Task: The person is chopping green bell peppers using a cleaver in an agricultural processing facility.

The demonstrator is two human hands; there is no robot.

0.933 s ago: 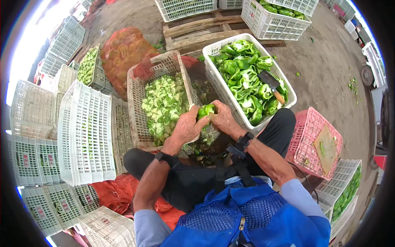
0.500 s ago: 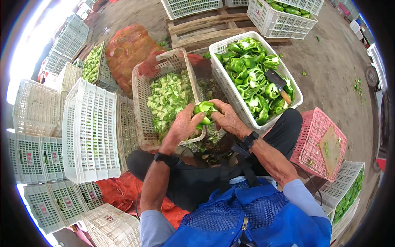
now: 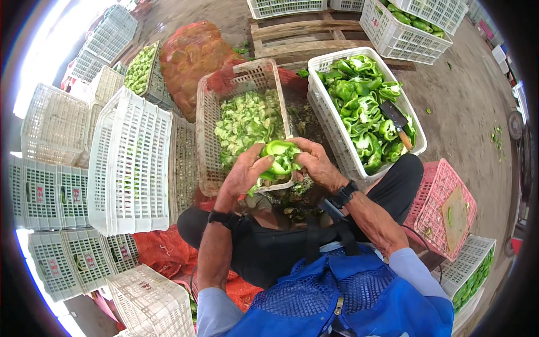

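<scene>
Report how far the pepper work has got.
Done: the beige crate holds a heap of pale cores and scraps, and the white crate holds many opened green pepper pieces. In hand: left hand and right hand grip one green pepper. Left: another white crate behind shows whole-looking peppers.

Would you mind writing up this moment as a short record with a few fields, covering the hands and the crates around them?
left hand: grips the green bell pepper from its left side
right hand: holds the same pepper from the right
beige plastic crate: ahead of the hands, holds pale green pepper scraps
white plastic crate: to the right, full of green pepper pieces
knife: lies on the pieces in the white crate
pink plastic crate: beside the right knee
</scene>
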